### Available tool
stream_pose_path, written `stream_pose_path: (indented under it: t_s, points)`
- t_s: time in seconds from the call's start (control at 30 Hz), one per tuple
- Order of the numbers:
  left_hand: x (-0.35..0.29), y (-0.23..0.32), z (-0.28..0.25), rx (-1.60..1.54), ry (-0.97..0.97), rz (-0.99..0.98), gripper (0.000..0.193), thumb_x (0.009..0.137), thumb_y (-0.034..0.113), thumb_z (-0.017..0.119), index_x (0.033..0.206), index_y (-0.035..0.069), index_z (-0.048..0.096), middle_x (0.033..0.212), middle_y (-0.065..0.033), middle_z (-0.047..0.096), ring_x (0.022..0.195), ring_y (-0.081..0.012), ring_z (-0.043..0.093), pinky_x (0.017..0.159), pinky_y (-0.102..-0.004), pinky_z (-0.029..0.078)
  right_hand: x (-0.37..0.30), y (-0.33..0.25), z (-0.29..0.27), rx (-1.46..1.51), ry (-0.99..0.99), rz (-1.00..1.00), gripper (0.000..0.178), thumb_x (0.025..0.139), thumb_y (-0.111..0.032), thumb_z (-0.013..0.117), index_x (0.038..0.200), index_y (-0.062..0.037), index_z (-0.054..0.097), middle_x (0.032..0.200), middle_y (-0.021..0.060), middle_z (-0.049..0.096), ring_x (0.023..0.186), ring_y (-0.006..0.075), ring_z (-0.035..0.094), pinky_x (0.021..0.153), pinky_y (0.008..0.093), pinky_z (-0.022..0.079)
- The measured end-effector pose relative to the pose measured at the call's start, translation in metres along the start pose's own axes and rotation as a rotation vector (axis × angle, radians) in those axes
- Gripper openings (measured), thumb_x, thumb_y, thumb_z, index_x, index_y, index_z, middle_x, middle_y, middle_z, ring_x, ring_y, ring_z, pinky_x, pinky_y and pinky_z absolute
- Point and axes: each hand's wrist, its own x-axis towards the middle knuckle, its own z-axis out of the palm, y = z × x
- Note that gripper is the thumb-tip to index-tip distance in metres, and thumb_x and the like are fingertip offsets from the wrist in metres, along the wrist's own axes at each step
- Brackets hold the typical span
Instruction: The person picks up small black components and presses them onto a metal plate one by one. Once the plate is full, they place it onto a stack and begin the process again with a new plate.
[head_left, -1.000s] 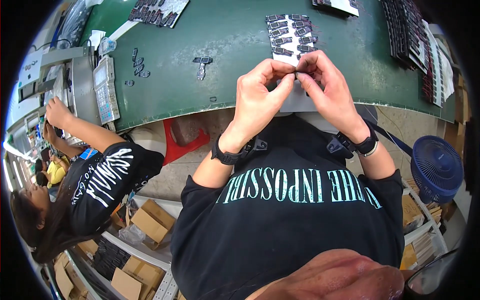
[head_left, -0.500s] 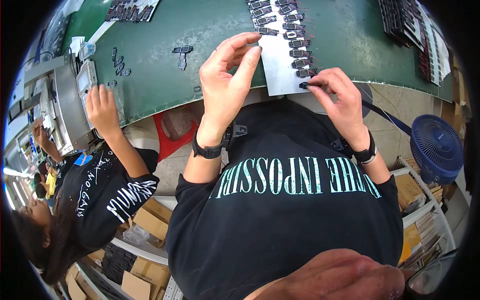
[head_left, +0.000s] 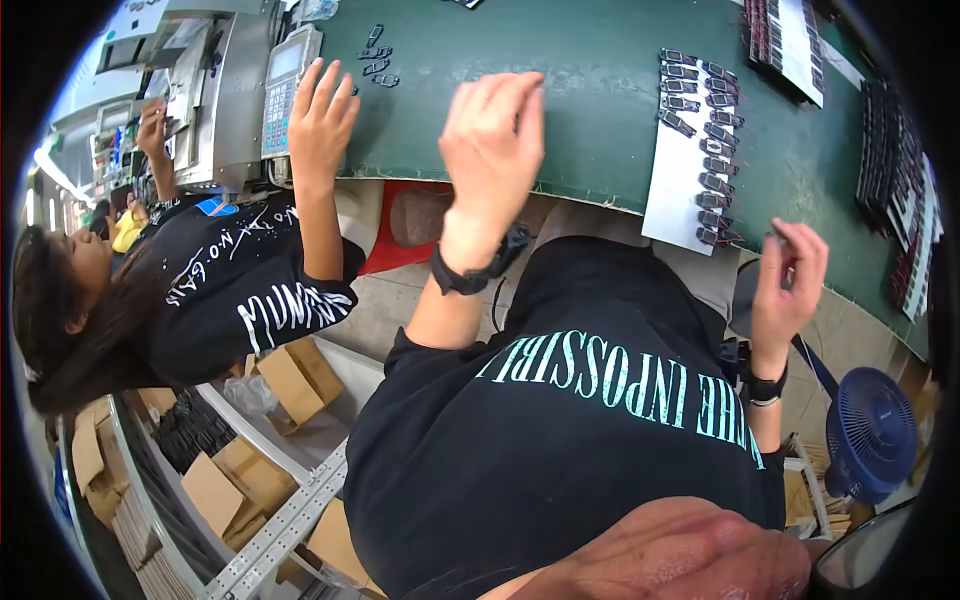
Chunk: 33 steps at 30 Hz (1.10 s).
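My left hand (head_left: 492, 145) is over the green table, its fingers bent and drawn in toward the thumb. It is slightly blurred, and whatever is under or between its fingertips is hidden. My right hand (head_left: 788, 285) is raised beyond the table's front edge, just right of the white board (head_left: 680, 215). Thumb and fingers are closed, with a small dark piece (head_left: 777, 239) showing at the fingertips, too small to name. Two columns of small black modules with thin red wires (head_left: 714, 200) lie on the board, the right column reaching almost to its near end.
Several small black parts (head_left: 376, 66) lie loose at the upper left, near a co-worker's open hand (head_left: 322, 130) and a machine with a keypad (head_left: 286, 95). More boards of modules (head_left: 785, 45) and dark stacks (head_left: 890, 170) stand right. A blue fan (head_left: 872, 435) is at lower right.
The view has swung left, so the board appears farther right. My right hand has drawn back from the board's near end. My left hand now has its fingers more curled, over the table.
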Motion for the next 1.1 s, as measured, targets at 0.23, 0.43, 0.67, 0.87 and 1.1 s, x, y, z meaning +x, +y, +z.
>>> stream_pose_path:
  t_s: [0.23, 0.43, 0.67, 0.87, 1.1]
  points:
    - [0.018, -0.019, -0.002, 0.361, -0.194, 0.109, 0.018, 0.083, 0.011, 0.073, 0.101, 0.008, 0.075, 0.098, -0.0071, 0.068, 0.097, -0.0293, 0.061, 0.084, -0.0383, 0.053, 0.064, 0.024, -0.028, 0.027, 0.043, 0.050, 0.016, 0.098, -0.005, 0.063, 0.112, -0.0012, 0.069, 0.101, -0.0015, 0.063, 0.082, 0.0048, 0.052, 0.074, 0.0197, 0.043]
    - [0.027, -0.017, 0.000, 0.361, -0.244, 0.179, 0.016, 0.082, 0.007, 0.073, 0.098, 0.009, 0.074, 0.096, -0.0071, 0.067, 0.093, -0.0288, 0.061, 0.077, -0.0385, 0.054, 0.138, 0.057, -0.031, -0.015, 0.026, 0.086, 0.020, 0.099, -0.013, 0.065, 0.115, -0.0009, 0.068, 0.098, -0.0005, 0.067, 0.086, 0.0036, 0.058, 0.079, 0.0194, 0.046]
    - [0.017, 0.004, 0.007, 0.032, -0.133, 0.143, 0.017, 0.085, 0.006, 0.070, 0.100, 0.011, 0.075, 0.080, -0.0087, 0.067, 0.077, -0.0315, 0.063, 0.071, -0.0399, 0.053, 0.174, 0.097, -0.006, -0.508, 0.004, -0.203, 0.027, 0.096, -0.018, 0.063, 0.117, -0.0014, 0.068, 0.108, 0.0133, 0.069, 0.093, 0.0275, 0.068, 0.082, 0.0331, 0.052]
    - [-0.001, 0.016, 0.049, -0.449, -0.040, 0.024, 0.024, 0.084, 0.019, 0.078, 0.101, 0.004, 0.073, 0.089, -0.0152, 0.073, 0.078, -0.0318, 0.071, 0.069, -0.0396, 0.056, 0.178, 0.161, -0.046, -0.671, -0.110, -0.346, 0.023, 0.099, -0.013, 0.060, 0.115, 0.0001, 0.069, 0.115, 0.0157, 0.069, 0.108, 0.0339, 0.063, 0.096, 0.0394, 0.047]
    - [-0.017, 0.011, 0.045, -0.395, -0.048, -0.174, 0.016, 0.086, 0.010, 0.072, 0.101, 0.005, 0.070, 0.088, -0.0131, 0.071, 0.078, -0.0309, 0.070, 0.065, -0.0382, 0.056, 0.179, 0.142, -0.002, -0.686, -0.144, -0.303, 0.024, 0.104, -0.019, 0.053, 0.118, -0.0017, 0.063, 0.111, 0.0149, 0.067, 0.106, 0.0345, 0.062, 0.091, 0.0406, 0.048]
